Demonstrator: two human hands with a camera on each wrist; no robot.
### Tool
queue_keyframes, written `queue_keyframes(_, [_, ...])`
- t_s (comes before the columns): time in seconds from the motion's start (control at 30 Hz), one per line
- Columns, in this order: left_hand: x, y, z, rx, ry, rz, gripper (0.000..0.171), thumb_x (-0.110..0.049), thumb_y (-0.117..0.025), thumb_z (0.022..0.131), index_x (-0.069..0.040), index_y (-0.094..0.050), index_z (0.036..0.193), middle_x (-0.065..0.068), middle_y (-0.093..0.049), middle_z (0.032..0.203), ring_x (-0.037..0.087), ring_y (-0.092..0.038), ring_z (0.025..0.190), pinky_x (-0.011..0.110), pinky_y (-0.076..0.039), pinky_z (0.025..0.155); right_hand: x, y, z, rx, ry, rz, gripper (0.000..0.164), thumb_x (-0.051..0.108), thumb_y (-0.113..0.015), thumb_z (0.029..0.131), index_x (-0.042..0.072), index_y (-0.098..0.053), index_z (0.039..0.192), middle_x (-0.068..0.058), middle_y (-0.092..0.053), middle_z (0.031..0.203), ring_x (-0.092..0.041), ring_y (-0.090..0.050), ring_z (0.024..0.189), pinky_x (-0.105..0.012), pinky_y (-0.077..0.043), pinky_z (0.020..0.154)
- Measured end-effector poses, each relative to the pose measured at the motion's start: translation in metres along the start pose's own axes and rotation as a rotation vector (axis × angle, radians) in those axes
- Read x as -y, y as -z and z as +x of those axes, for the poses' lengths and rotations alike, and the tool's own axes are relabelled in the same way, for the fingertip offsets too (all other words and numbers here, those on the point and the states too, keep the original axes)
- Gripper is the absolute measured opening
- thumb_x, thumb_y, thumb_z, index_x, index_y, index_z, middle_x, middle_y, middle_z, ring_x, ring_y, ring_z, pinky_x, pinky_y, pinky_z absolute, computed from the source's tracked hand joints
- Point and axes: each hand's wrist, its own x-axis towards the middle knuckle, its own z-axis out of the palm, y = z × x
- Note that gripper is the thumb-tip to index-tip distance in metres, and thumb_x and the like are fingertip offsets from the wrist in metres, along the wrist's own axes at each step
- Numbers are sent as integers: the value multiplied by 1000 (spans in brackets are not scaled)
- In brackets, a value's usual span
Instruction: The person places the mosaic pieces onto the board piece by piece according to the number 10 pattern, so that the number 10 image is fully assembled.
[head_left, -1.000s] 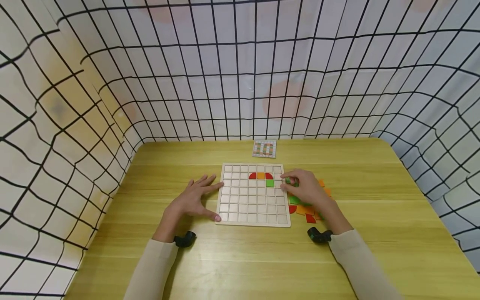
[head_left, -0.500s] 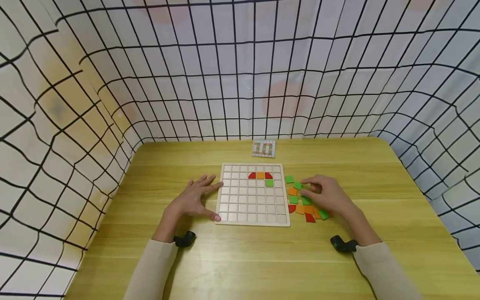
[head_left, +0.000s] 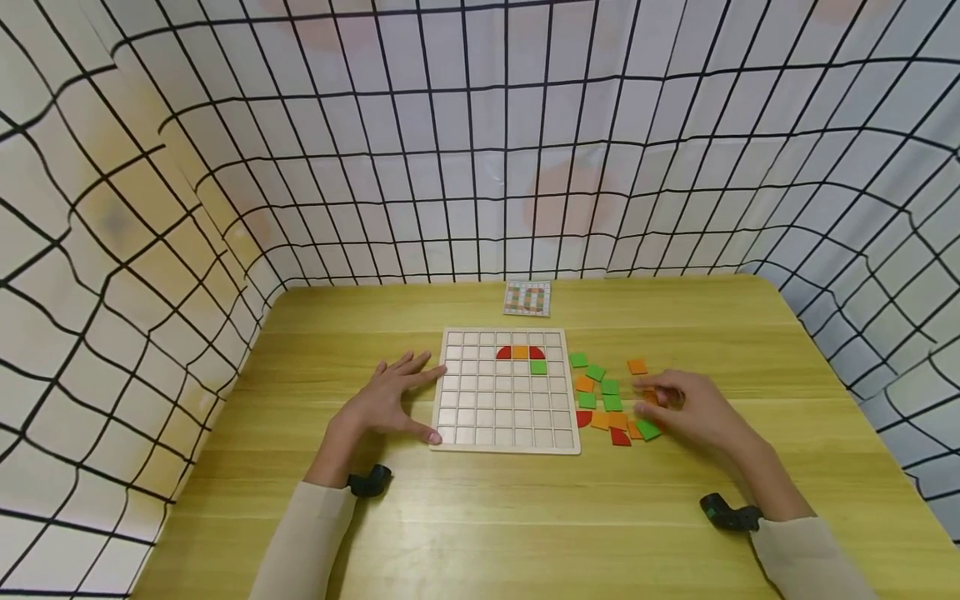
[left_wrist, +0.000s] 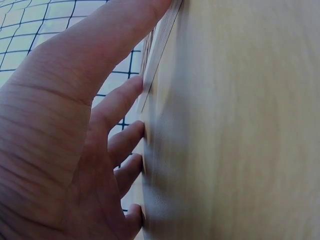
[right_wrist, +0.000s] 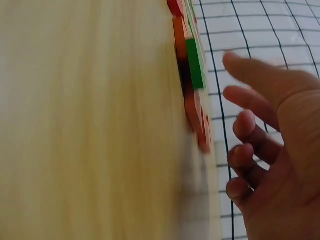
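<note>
My left hand [head_left: 386,402] rests spread at the left edge of a pale wooden grid board [head_left: 486,407], index finger and thumb touching its rim. On the board lie two red rounded-corner tiles [head_left: 504,353] with an orange square tile [head_left: 521,352] between them, and a green square tile [head_left: 538,367] below the right one. My right hand [head_left: 693,404] hovers low at the right side of a loose group of tiles, thumb and index finger apart. An orange tile [head_left: 651,398] shows between these fingers, partly hidden. The right wrist view shows loosely bent fingers [right_wrist: 245,125] holding nothing.
Several loose green tiles [head_left: 611,387], orange tiles [head_left: 637,367] and red tiles [head_left: 620,437] lie right of the board. A small pattern card [head_left: 527,298] lies behind it, near the table's [head_left: 480,525] back edge. A black-gridded white cloth [head_left: 480,167] surrounds the table.
My right hand has moved from the board's right edge rightward and toward me across the loose tiles, uncovering green and orange ones. The left hand and the tiles on the board stay put.
</note>
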Motion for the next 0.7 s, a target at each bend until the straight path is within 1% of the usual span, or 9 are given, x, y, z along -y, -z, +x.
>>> queue_keyframes(0.1, [1,-1,0,-1,3,2,115,-72,-87,63,-34,-39,160,5,-17,174,35,-7,162,69,-2,126,-6,4,-9,5,42,8,39,40,-83,88,18,-76,120,3,-53,78,-11,-47,73,-25,-36,64])
queue_keyframes(0.17, [1,-1,0,-1,4,1,114,-73,-87,63,-35,-39,160,4,-17,174,35,-8,162,68,-2,126,-9,6,-14,26,62,18,41,39,-84,87,18,-76,120,3,-52,78,-10,-45,71,-25,-35,63])
queue_keyframes(0.3, [1,-1,0,-2,2,-7,114,-73,-87,63,-35,-39,160,4,-17,174,35,-8,162,68,-1,126,-14,9,-22,72,86,50,45,35,-88,83,16,-75,123,1,-52,80,-12,-44,71,-26,-35,61])
queue_keyframes(0.43, [1,-1,0,-5,-2,-6,114,-73,-87,63,-35,-39,160,4,-17,174,35,-8,162,68,-1,126,-16,12,-27,104,96,79,48,34,-89,82,19,-74,125,1,-53,81,-15,-45,70,-26,-35,60])
queue_keyframes(0.57, [0,-1,0,-7,-6,-12,114,-72,-87,62,-34,-40,159,4,-17,174,36,-8,161,68,-1,126,-18,12,-28,126,131,87,43,31,-88,84,21,-74,123,4,-54,81,-13,-45,68,-25,-36,58])
queue_keyframes(0.7, [0,-1,1,-7,-8,-11,115,-71,-88,62,-33,-40,159,5,-18,173,36,-9,161,68,-1,126,-19,11,-27,137,160,97,36,28,-85,87,21,-75,121,7,-54,79,-10,-46,67,-23,-37,57])
